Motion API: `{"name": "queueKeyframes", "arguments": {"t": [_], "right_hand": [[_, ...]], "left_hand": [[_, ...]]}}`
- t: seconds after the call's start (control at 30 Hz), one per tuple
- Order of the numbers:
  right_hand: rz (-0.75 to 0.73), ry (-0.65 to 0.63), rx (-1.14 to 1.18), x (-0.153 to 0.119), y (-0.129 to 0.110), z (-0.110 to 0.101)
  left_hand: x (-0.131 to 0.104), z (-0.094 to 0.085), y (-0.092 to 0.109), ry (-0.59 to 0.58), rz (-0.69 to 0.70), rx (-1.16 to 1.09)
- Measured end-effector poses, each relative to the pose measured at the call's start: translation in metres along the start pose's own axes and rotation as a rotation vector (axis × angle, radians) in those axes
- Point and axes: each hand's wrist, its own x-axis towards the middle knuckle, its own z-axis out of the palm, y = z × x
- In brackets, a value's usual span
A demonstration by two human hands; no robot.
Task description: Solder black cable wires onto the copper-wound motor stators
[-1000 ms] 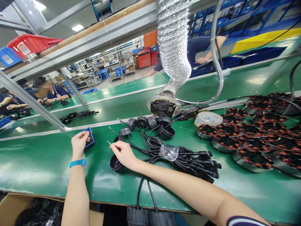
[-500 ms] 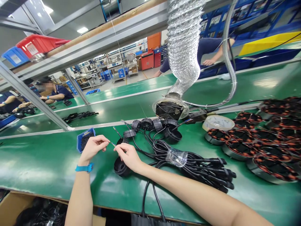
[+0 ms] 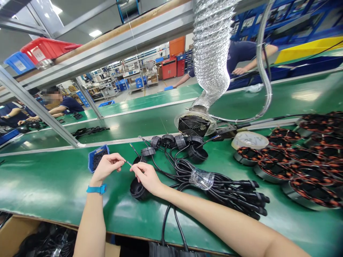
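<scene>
Thin coloured wire ends point(image 3: 129, 163) stretch between my two hands over the green bench. My left hand point(image 3: 111, 166), with a blue band at the wrist, pinches their left end beside a blue bin point(image 3: 93, 157) of small dark parts. Closed on the wires from the right is my right hand point(image 3: 144, 175), which partly covers a black round cap behind it. Another black cap point(image 3: 138, 189) lies just below that hand. To its right, a bundle of black cables point(image 3: 187, 171) is wrapped in clear plastic, with several black caps at its upper end.
A fan point(image 3: 194, 125) under a silver duct point(image 3: 211, 46) stands behind the caps. Copper-wound rings point(image 3: 273, 169) and a round clear container point(image 3: 249, 140) fill the right side. A cardboard box point(image 3: 16, 235) sits below the bench edge. People work beyond the metal frame.
My hands hold nearly the same pose on the wires. In the background, a person behind the duct has shifted an arm, and a blue object now shows near that hand.
</scene>
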Motion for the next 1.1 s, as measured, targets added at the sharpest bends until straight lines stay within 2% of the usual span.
{"name": "queueKeyframes", "arguments": {"t": [0.23,0.53,0.63,0.77,0.93,1.1], "right_hand": [[-0.005,-0.024,0.004,-0.001,-0.001,0.000],[-0.003,-0.021,0.050,-0.001,-0.002,0.000],[0.005,-0.021,0.067,-0.001,-0.002,0.001],[0.010,-0.019,0.079,-0.001,0.000,0.001],[0.010,-0.006,0.091,0.000,0.001,0.002],[0.015,0.000,0.091,0.000,0.000,0.002]], "left_hand": [[0.002,0.006,0.000,-0.084,-0.035,-0.078],[0.004,0.007,-0.003,-0.095,-0.018,-0.169],[0.005,0.006,-0.007,-0.015,-0.044,-0.205],[0.009,0.014,-0.008,0.127,-0.059,-0.301],[0.012,0.026,-0.003,0.115,-0.054,-0.328],[0.013,0.027,0.000,0.140,-0.031,-0.342]]}}
